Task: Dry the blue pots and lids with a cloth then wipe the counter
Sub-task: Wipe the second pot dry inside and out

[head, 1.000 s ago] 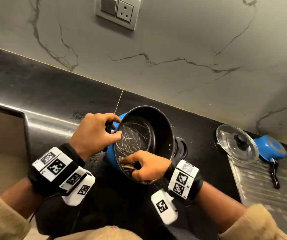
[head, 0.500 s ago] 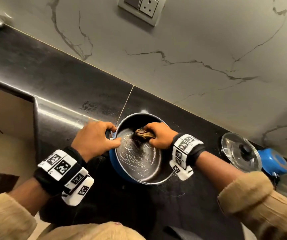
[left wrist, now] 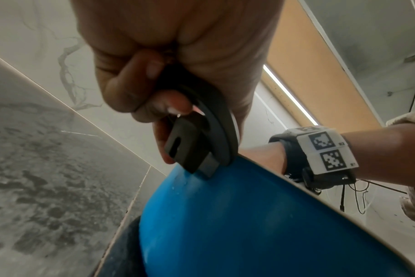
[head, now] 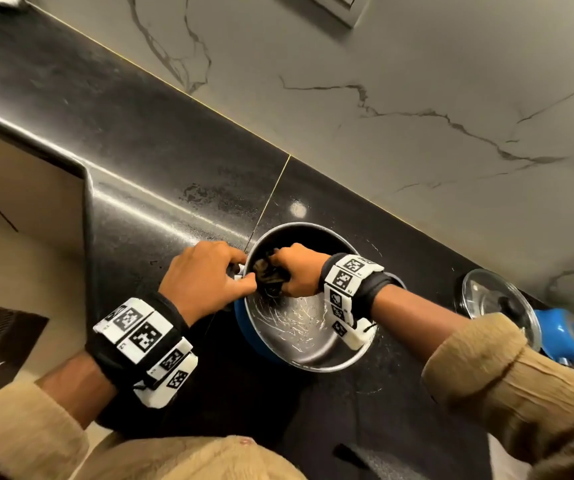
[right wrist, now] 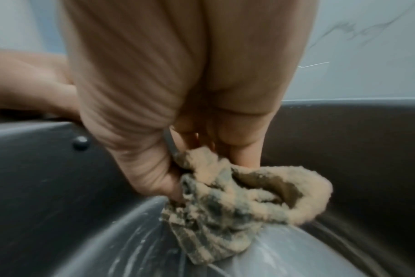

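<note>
— Where is the blue pot (head: 304,327) sitting, and who is holding what?

— It is tilting on the black desk (head: 161,188) near the marble wall. The left hand (head: 202,278) is curling its grip round the pot's black side handle (left wrist: 201,135); the right hand (head: 297,271) is bunching the tan cloth (right wrist: 237,202) and pressing it where the inner wall meets the base.

— How is it likely handling?

— Stiff metal, probably fairly weighty, and the blue outside is carrying droplets — so likely slippery. That handle seems the sure place to hold. The cloth is soft and crumpling easily. The glass lid (head: 497,303) looks fragile — best taken by its knob.
</note>
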`<action>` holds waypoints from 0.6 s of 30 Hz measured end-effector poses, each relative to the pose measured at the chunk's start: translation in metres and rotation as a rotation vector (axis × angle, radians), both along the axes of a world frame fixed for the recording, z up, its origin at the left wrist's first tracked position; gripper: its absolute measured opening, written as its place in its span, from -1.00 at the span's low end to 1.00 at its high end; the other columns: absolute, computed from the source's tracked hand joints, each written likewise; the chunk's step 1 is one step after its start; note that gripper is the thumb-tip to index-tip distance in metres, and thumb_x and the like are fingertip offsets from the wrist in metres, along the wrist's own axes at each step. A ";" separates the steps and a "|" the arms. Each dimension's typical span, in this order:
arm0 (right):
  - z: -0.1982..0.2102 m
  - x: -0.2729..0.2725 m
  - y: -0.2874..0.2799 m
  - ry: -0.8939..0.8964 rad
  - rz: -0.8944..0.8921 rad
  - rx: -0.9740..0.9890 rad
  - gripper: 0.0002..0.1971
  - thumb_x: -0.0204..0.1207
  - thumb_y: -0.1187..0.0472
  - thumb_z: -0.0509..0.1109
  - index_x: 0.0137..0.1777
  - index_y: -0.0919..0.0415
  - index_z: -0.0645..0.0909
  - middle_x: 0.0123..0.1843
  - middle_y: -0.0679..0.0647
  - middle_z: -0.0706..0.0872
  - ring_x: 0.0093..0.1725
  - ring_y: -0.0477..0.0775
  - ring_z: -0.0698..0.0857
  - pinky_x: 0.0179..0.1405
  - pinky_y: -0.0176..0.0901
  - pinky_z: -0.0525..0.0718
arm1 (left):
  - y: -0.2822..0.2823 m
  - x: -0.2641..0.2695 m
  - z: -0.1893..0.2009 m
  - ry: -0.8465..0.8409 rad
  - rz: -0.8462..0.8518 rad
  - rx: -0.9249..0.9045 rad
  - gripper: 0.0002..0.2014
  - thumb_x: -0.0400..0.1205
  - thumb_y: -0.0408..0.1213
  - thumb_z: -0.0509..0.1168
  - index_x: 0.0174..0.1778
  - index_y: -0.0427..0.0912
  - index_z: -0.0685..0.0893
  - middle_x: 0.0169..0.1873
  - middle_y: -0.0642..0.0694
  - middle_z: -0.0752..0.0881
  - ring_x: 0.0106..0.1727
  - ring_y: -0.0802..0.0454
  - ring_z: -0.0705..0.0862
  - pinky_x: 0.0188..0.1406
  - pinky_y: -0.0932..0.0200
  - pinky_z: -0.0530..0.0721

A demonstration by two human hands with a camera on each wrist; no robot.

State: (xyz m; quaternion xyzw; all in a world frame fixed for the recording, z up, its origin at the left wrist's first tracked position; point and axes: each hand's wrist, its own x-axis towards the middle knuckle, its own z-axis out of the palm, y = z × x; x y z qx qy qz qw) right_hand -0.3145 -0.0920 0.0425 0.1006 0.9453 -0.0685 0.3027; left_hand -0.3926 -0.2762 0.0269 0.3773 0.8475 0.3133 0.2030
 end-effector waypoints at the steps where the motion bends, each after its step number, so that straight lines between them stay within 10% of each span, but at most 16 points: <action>1: -0.001 -0.001 -0.007 -0.016 0.030 -0.013 -0.61 0.45 0.19 0.48 0.29 0.14 0.67 0.12 0.12 0.76 0.10 0.14 0.71 -0.07 -0.20 0.52 | 0.000 0.000 -0.002 0.001 0.003 -0.002 -0.64 0.35 0.26 0.25 -0.16 0.17 0.79 -0.33 0.09 0.71 -0.18 -0.03 0.68 -0.23 0.11 0.55; 6: 0.005 0.011 -0.033 -0.119 0.205 -0.117 -0.59 0.39 0.29 0.48 0.27 0.26 0.63 0.20 0.24 0.71 0.15 0.26 0.68 0.17 0.01 0.65 | 0.001 0.003 0.000 0.010 0.028 -0.017 -0.53 0.31 0.34 0.21 -0.11 0.15 0.82 -0.29 0.07 0.75 -0.14 -0.06 0.71 -0.21 0.11 0.54; 14: 0.018 0.038 -0.040 -0.387 0.541 -0.017 -0.54 0.49 0.32 0.41 0.41 0.33 0.56 0.20 0.27 0.71 0.15 0.33 0.67 -0.09 -0.12 0.45 | 0.003 0.011 0.005 0.043 0.114 -0.065 -0.75 0.46 0.10 0.43 -0.11 0.04 0.83 -0.25 0.01 0.78 -0.11 -0.12 0.73 -0.18 0.13 0.49; 18: 0.010 0.043 -0.033 -0.381 0.756 0.084 -0.34 0.51 0.22 0.38 0.63 0.18 0.33 0.75 0.12 0.08 0.60 0.19 0.36 0.20 0.05 0.64 | 0.004 0.014 0.005 0.036 0.151 -0.055 -0.81 0.48 0.10 0.44 -0.11 0.15 0.85 -0.25 0.07 0.76 -0.10 -0.10 0.72 -0.14 0.12 0.49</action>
